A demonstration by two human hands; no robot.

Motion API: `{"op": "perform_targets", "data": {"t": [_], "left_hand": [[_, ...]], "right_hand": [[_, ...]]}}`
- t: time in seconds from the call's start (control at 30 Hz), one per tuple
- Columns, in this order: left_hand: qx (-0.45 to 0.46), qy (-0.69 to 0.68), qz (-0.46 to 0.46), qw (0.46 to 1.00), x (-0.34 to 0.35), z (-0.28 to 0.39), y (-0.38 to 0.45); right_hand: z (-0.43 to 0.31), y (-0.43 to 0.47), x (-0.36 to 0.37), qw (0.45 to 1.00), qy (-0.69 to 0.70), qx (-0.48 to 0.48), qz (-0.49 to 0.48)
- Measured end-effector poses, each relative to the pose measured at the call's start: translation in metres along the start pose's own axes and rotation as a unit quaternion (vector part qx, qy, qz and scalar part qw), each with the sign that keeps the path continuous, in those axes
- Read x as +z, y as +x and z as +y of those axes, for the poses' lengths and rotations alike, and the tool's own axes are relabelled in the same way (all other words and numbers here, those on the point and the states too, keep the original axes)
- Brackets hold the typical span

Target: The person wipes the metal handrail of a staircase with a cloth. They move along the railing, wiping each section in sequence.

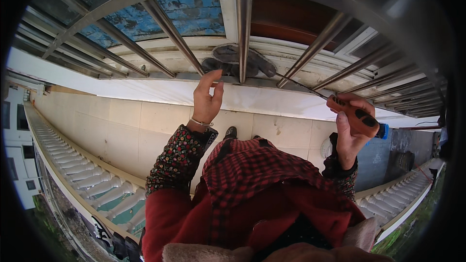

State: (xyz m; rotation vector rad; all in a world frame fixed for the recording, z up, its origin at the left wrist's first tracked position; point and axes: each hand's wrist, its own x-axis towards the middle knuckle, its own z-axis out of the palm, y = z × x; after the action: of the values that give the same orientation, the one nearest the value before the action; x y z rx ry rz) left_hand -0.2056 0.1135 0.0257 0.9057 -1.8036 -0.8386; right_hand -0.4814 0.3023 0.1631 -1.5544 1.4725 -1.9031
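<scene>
My right hand [351, 127] is closed around the orange and black handle of a screwdriver [353, 114]. Its long thin shaft slants up and left between the window bars, and the tip meets or nearly meets the right end of some grey fuzzy footwear [256, 62], apparently slippers. These lie on the stained window sill [302, 66], partly hidden by an upright bar. My left hand [208, 98] is raised just outside the bars, below the footwear's left end. Its thumb and forefinger are apart, with nothing visible between them.
Stainless steel bars [244, 36] run across the window in front of me. A white balustrade [105, 185] lines the walkway behind, with dark shoes [118, 243] along it at lower left. Near my right wrist are a white round object [326, 148] and a blue object [382, 131].
</scene>
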Motion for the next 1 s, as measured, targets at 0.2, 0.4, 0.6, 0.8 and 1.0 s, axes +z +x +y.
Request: {"op": "perform_targets", "data": {"t": [0.2, 0.4, 0.6, 0.8, 1.0], "left_hand": [[0.085, 0.154, -0.021, 0.984, 0.029, -0.021, 0.029], [0.14, 0.273, -0.018, 0.952, 0.047, -0.043, 0.042], [0.141, 0.223, -0.055, 0.963, 0.044, -0.049, 0.066], [0.132, 0.198, 0.034, 0.971, 0.039, -0.036, 0.039], [0.1, 0.191, 0.067, 0.974, 0.044, -0.035, 0.04]], "right_hand": [[0.021, 0.021, 0.039, 0.999, -0.033, 0.036, 0.009], [0.043, 0.021, 0.028, 0.996, 0.05, 0.08, 0.0], [0.036, -0.015, -0.032, 0.97, 0.147, 0.191, 0.037], [0.034, -0.05, -0.059, 0.978, 0.059, 0.164, 0.117], [0.027, -0.039, -0.077, 0.987, 0.079, 0.108, 0.085]]}}
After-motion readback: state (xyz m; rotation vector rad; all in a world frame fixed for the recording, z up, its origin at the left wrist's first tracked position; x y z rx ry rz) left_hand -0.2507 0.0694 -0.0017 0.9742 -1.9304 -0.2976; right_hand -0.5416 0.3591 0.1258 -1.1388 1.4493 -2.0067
